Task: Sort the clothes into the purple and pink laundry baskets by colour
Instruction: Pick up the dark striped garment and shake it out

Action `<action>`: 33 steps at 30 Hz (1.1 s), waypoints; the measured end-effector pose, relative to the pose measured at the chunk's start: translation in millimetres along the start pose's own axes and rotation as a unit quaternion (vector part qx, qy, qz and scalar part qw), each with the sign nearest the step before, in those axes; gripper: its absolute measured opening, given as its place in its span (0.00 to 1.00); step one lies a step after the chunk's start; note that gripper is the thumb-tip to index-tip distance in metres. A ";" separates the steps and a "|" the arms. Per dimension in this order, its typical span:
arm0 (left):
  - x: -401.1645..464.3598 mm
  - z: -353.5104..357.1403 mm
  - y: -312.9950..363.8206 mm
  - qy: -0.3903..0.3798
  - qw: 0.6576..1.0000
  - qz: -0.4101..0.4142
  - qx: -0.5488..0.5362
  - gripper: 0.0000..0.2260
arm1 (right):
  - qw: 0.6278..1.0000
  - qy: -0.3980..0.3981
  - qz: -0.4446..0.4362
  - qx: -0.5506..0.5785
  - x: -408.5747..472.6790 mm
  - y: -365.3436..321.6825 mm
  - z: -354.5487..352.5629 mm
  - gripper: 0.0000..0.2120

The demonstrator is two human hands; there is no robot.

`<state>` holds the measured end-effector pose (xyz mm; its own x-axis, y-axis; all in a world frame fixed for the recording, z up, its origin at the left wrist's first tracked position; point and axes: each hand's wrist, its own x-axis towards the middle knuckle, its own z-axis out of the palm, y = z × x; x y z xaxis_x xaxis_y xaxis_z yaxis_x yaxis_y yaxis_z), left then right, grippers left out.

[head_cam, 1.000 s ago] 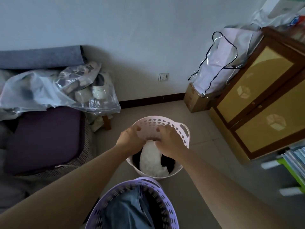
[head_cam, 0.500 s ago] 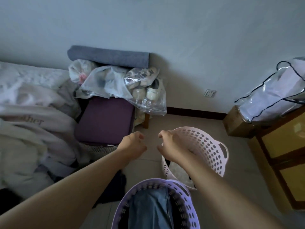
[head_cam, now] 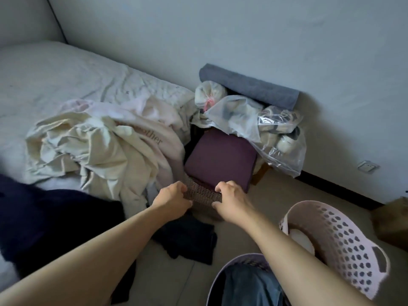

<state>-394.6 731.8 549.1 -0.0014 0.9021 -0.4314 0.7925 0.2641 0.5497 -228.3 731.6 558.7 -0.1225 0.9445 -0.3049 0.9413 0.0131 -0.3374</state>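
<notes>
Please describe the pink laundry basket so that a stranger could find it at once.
Look at the floor at the lower right, beside the right forearm. The pink laundry basket stands there, perforated, with something white inside. The purple basket next to it holds blue denim.
</notes>
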 end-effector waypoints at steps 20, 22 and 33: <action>-27.7 -143.2 -315.7 0.069 0.972 -0.204 -0.100 0.20 | 0.975 -0.150 -0.151 -0.065 66.8 -311.4 146.9 0.22; -24.9 -143.2 -336.5 0.075 0.966 -0.222 -0.106 0.20 | 0.971 -0.166 -0.160 -0.064 74.0 -327.7 161.4 0.21; 10.1 -109.1 -432.9 0.125 0.907 -0.353 -0.191 0.37 | 0.937 -0.242 -0.236 -0.084 140.5 -378.8 256.2 0.33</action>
<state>-804.2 663.8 384.8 -0.6037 0.4981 -0.6225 0.2711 0.8625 0.4272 -682.6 775.2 415.5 -0.6277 0.5615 -0.5392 0.7777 0.4817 -0.4039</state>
